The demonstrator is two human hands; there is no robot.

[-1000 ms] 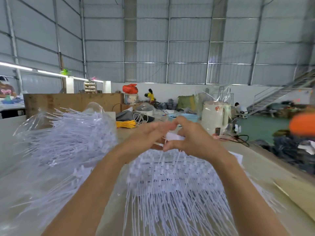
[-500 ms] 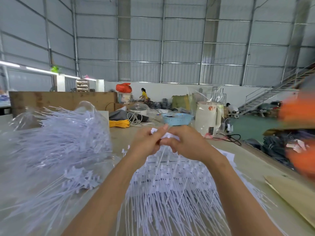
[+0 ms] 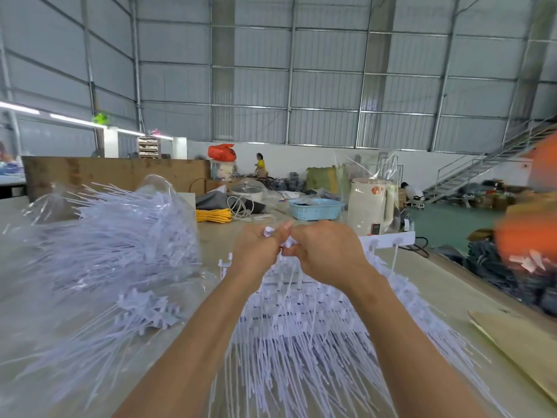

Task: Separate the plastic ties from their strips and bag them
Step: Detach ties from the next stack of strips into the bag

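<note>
Far left on the worktop [image 3: 446, 285]: clear bag [image 3: 99, 236] stuffed with freed ties. Left hand [image 3: 256, 251] pinching a white tie head [image 3: 268, 231], right hand [image 3: 325, 254] clamped on the strip [image 3: 388, 240], probably for snapping apart. Below, unseparated strips [image 3: 301, 321]. Further right, blue basket [image 3: 315, 209], kettle [image 3: 369, 206]; nothing obstructing.

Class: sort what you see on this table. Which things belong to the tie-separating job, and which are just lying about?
Job: left hand, right hand, strip they pinch, tie strips below, bagged ties.

Lying about: blue basket, yellow cord, cream kettle, cardboard.
</note>
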